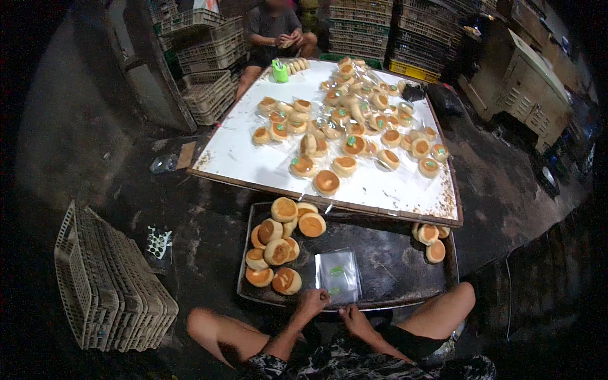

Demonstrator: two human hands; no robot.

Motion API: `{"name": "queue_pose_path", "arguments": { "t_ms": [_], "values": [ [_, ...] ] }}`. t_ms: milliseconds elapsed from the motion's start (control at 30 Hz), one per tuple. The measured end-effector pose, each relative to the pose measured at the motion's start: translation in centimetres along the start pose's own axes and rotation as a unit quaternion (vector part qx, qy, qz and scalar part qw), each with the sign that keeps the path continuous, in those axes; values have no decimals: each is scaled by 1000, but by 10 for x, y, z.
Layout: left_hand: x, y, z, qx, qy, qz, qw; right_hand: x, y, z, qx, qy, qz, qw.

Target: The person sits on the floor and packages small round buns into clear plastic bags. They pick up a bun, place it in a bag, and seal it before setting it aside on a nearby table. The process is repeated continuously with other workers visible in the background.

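Note:
A stack of clear plastic bags with green printing lies flat near the front edge of the dark baking tray before my knees. My left hand is at the lower left corner of the bags, fingers curled in; whatever they pinch is too small to make out. Just right of it, at the bags' near edge, my right hand has its thumb and fingers closed together; anything between them is hidden. Round golden-topped buns are heaped at the tray's left side, and several more buns sit at its right end.
Beyond the tray stands a white-topped table with many bagged buns and a green container. Another person sits at its far left. Plastic crates lean at my left; stacked crates stand behind.

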State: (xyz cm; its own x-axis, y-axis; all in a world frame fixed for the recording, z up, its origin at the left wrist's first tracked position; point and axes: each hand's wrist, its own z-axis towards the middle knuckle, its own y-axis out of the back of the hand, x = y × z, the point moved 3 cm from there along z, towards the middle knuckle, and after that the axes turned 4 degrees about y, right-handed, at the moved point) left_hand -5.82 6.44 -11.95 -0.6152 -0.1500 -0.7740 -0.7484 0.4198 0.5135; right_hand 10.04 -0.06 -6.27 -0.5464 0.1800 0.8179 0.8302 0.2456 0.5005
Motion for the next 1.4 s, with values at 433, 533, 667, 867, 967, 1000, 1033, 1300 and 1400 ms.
{"name": "queue_pose_path", "arguments": {
  "t_ms": [433, 533, 667, 867, 967, 1000, 1033, 1300, 1400],
  "values": [
    [-114, 42, -24, -231, -165, -188, 940, 62, 29, 138, 15, -9, 742, 670],
    [-56, 18, 4, -192, -29, -607, 771, 100, 21, 112, 40, 31, 791, 610],
    [-50, 30, 23, -50, 95, -734, 671, 55, 1, 82, 135, -174, 686, 694],
    [-33, 53, 30, -235, 90, -686, 683, -104, 165, 185, -392, -27, -146, 908],
    [-54, 59, 26, -251, 72, -673, 692, -169, 207, 206, -329, -251, -347, 842],
    [-65, 53, 34, -242, 85, -661, 705, -208, 233, 203, -349, -249, -477, 767],
    [-46, 64, 15, -274, 81, -657, 698, -169, 211, 212, -264, -230, -408, 843],
    [-2, 64, 3, -299, 68, -601, 739, -135, 259, 203, -131, -288, -385, 867],
    [-12, 66, -4, -283, 44, -617, 733, -163, 268, 201, -122, -247, -414, 868]
  ]
}}
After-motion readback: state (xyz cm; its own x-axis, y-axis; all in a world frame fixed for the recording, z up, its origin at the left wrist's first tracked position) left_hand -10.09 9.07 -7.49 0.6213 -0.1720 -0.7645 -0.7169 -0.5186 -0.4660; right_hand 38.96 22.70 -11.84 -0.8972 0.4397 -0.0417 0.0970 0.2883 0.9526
